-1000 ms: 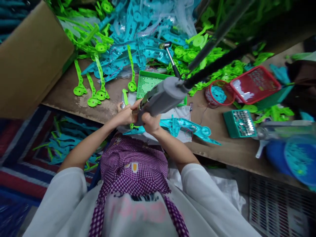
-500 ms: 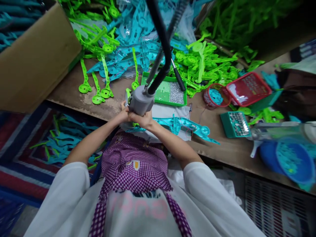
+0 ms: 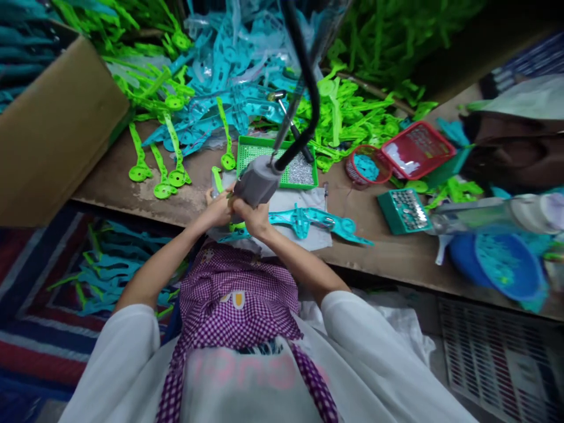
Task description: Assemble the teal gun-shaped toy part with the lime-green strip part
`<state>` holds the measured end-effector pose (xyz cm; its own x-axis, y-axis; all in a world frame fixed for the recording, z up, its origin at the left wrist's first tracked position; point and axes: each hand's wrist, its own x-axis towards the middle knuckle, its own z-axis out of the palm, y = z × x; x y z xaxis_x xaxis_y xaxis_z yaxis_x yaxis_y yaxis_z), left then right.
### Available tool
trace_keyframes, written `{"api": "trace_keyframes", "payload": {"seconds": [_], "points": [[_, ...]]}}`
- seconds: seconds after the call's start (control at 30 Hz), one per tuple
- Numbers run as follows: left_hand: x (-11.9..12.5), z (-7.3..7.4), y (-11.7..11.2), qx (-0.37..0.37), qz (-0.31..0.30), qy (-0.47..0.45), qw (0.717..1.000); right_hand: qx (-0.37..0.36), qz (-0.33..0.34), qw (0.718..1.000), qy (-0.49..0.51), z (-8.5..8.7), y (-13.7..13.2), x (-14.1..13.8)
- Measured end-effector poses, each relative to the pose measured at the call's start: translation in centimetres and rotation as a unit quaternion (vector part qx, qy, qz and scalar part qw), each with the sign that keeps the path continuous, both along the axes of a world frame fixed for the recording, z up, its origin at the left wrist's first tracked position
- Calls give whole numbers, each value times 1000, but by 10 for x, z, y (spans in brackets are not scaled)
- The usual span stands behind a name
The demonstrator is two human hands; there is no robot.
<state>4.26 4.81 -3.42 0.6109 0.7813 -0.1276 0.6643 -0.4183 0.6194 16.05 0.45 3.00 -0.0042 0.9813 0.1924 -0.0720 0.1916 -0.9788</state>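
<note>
My right hand [image 3: 253,218] is wrapped round a grey electric screwdriver [image 3: 258,181], which hangs from above and leans to the right. Close against it on the left is my left hand [image 3: 218,210], its fingers closed around a lime-green plastic arm [image 3: 217,178] whose end sticks up past them. Both hands are over the left part of a turquoise plastic bow-shaped frame [image 3: 300,220] lying on a white cloth [image 3: 315,200]. The screwdriver's tip and the spot under it are hidden by my hands.
Behind my hands stands a green basket [image 3: 247,143] of small metal screws, with a hammer [image 3: 286,114] across it. Green and turquoise parts are heaped at the back. Red baskets [image 3: 418,150], a teal box [image 3: 392,211] and a blue bowl [image 3: 467,258] stand right; a cardboard box [image 3: 61,123] left.
The view has shifted, so the bench things sit further left. The screwdriver now leans more to the right, and its hanging cable bows out more. Both hands keep their hold.
</note>
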Motion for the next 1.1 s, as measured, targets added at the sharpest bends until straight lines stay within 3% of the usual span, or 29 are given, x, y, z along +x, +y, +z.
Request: {"api": "trace_keyframes", "payload": {"seconds": [0.1, 0.23, 0.33, 0.43, 0.5, 0.6, 0.73, 0.83, 0.97, 1.03, 1.1], "points": [[-14, 11, -7, 21, 29, 13, 999, 21, -84, 996, -28, 13, -10, 20], [-54, 21, -4, 34, 29, -32, 999, 17, -204, 975, -81, 33, -15, 38], [-78, 25, 3, 28, 34, -28, 999, 8, -221, 973, -63, 45, -4, 33], [-86, 32, 3, 7, 18, -14, 1000, 31, -194, 978, -74, 49, 7, 30], [-83, 39, -6, 17, 32, 1, 999, 57, -175, 976, -117, 43, 5, 43], [-71, 45, -27, 81, 78, 45, 993, 73, -173, 954, -233, 16, -15, 91], [-50, 41, -48, 123, 72, 104, 984, -40, -215, 865, -452, -30, -61, 162], [-39, 33, -49, 123, 49, 118, 984, -86, -161, 825, -535, -49, -92, 182], [-38, 28, -42, 141, 25, 116, 983, -54, -101, 841, -528, -49, -117, 184], [-40, 28, -39, 146, 16, 113, 983, -34, -66, 855, -514, -40, -116, 195], [-42, 28, -37, 145, 1, 110, 983, -30, -74, 865, -495, -29, -105, 215]]}}
